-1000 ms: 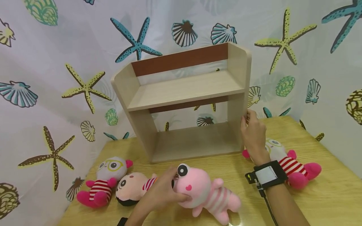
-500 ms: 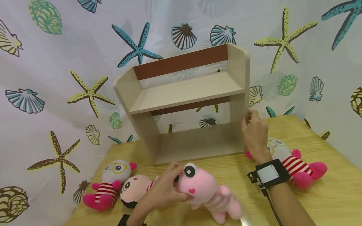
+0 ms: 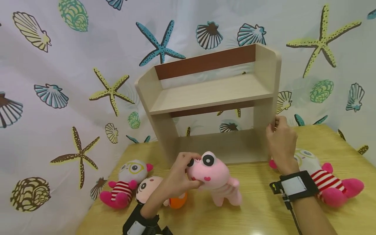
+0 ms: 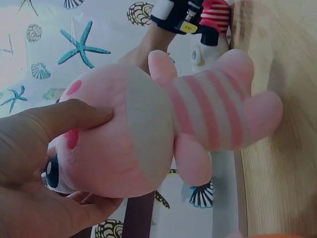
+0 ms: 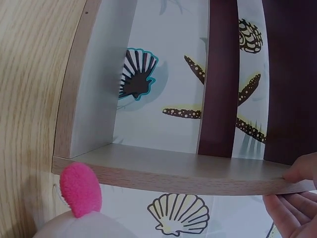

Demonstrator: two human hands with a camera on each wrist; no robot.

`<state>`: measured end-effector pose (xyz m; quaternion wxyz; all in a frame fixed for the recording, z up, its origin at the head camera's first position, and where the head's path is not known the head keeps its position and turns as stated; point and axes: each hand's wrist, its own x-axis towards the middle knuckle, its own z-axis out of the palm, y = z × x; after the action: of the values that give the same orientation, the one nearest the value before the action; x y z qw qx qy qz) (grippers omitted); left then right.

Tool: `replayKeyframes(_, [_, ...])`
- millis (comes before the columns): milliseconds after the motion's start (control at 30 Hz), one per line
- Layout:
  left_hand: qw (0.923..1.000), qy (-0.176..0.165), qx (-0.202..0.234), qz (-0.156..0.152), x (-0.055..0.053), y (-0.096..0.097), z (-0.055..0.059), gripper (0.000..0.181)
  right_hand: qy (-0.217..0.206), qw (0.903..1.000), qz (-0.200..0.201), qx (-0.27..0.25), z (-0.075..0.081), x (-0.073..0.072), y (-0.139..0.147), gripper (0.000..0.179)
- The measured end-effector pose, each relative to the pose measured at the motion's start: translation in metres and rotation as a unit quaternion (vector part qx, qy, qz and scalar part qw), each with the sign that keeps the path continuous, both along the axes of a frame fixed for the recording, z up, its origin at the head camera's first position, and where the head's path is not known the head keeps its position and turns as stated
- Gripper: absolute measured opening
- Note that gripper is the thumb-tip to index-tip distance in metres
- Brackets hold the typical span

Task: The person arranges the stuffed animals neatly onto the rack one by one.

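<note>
My left hand [image 3: 180, 176] grips a pink plush toy [image 3: 210, 174] by its head, thumb on one cheek and fingers round the other side. The toy has bulging eyes, heart cheeks and a pink-and-white striped body [image 4: 208, 109]. It is held upright in front of a wooden two-tier shelf [image 3: 211, 93]. My right hand [image 3: 282, 140] pinches the shelf's right side panel; in the right wrist view the thumb is inside and the fingers [image 5: 290, 210] outside the panel edge. Both tiers of the shelf hold no toys.
A white-and-pink plush in red stripes [image 3: 126, 186] lies at the left, beside a dark-haired doll [image 3: 147, 189] partly hidden by my left arm. A similar striped plush [image 3: 326, 176] lies at the right behind my right wrist. A patterned curtain [image 3: 88, 42] hangs behind the table [image 3: 258, 195].
My left hand has raised the pink plush toward the shelf and turned it more upright. An orange part of the doll has come into view. My right hand stays on the side panel.
</note>
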<state>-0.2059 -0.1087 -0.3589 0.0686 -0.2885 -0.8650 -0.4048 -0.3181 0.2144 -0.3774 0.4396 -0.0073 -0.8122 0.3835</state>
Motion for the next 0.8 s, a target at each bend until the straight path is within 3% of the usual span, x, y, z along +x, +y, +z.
replayKeyframes(300, [0.9983,0.035,-0.033,0.033,-0.024,-0.020,-0.005,0.058,-0.026,0.9997,-0.001,0.003,-0.004,-0.002,-0.007,0.031])
replayKeyframes(600, [0.9960,0.044,-0.032,0.071,-0.045,-0.026,0.001,0.057,-0.026,0.9996,-0.010,0.007,-0.006,-0.001,-0.002,0.032])
replayKeyframes(800, [0.9944,0.065,-0.037,0.074,-0.055,-0.035,0.003,0.055,-0.021,0.9997,-0.007,0.008,-0.003,-0.002,-0.007,0.030])
